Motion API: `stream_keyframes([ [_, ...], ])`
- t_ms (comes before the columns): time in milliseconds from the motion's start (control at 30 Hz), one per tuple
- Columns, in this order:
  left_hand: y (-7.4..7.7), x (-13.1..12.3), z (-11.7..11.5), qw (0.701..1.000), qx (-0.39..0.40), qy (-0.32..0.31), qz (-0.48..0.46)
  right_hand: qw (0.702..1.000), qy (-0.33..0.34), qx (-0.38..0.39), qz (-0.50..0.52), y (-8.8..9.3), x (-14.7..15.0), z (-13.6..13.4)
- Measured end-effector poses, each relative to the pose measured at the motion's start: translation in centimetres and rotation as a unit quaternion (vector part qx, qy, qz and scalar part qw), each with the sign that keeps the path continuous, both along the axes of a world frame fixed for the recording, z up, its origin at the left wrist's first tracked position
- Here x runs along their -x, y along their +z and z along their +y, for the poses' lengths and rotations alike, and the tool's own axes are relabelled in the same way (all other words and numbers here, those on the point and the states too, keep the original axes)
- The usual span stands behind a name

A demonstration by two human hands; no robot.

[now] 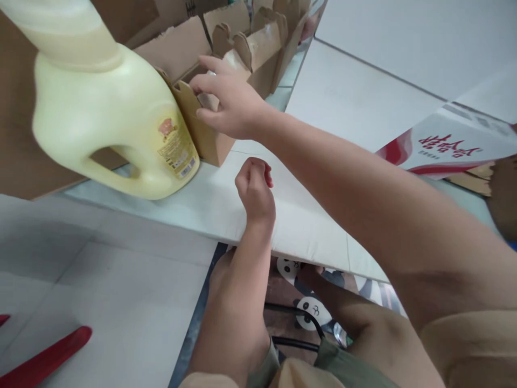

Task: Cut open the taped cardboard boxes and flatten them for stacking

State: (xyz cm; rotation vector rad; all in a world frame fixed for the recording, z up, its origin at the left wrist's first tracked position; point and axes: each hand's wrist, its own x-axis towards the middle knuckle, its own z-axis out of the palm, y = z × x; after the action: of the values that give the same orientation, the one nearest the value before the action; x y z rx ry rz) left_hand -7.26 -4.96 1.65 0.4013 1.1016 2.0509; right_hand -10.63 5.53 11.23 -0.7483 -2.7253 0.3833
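My right hand (pixel 232 99) reaches over an open brown cardboard box (pixel 208 143), its fingers apart and slightly bent. Something clear and shiny shows in the box beneath the fingers; I cannot make out what it is. Lower down, my left hand (pixel 254 188) is curled into a loose fist above the pale table (pixel 311 215), with nothing seen sticking out of it. A large pale yellow plastic jug (pixel 109 113) with a handle and a yellow label stands left of the box, close to the camera.
More open cardboard boxes (pixel 262 48) with cut flaps stand behind. At the right lies a white and red printed carton (pixel 440 143). A red object (pixel 52 358) is on the tiled floor (pixel 121 307). Below the table edge are my legs and a panda-patterned mat (pixel 309 312).
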Motion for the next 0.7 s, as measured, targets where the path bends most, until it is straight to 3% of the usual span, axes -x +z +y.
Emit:
stream_keyframes([
  [133, -0.1, 0.0, -0.1, 0.999, -0.029, 0.034, 0.023, 1.0, 0.003, -0.018, 0.004, -0.7, 0.1, -0.5],
  [300, -0.3, -0.7, -0.5, 0.995, -0.033, 0.07, 0.061, 0.992, -0.116, -0.033, -0.047, 0.3, -0.5, -1.9],
  [400, 0.3, -0.5, -1.1, 0.983, -0.035, 0.143, 0.106, 0.985, -0.165, -0.029, -0.039, 0.8, -2.8, -2.2],
  [500, 1.1, 0.7, -1.7, 0.949, -0.048, 0.273, 0.152, 0.979, -0.202, -0.031, 0.018, 0.4, -8.1, -2.8],
  [567, 1.5, 1.8, -1.7, 0.938, -0.031, 0.32, 0.133, 0.977, -0.199, -0.034, 0.073, -0.1, -13.1, -4.4],
  [633, 1.5, 2.7, -1.4, 0.953, -0.003, 0.289, 0.086, 0.974, -0.183, -0.054, 0.118, -0.6, -18.5, -7.2],
  [700, 1.2, 3.0, -0.9, 0.977, -0.001, 0.207, 0.046, 0.965, -0.172, -0.057, 0.188, -1.3, -23.7, -10.7],
])
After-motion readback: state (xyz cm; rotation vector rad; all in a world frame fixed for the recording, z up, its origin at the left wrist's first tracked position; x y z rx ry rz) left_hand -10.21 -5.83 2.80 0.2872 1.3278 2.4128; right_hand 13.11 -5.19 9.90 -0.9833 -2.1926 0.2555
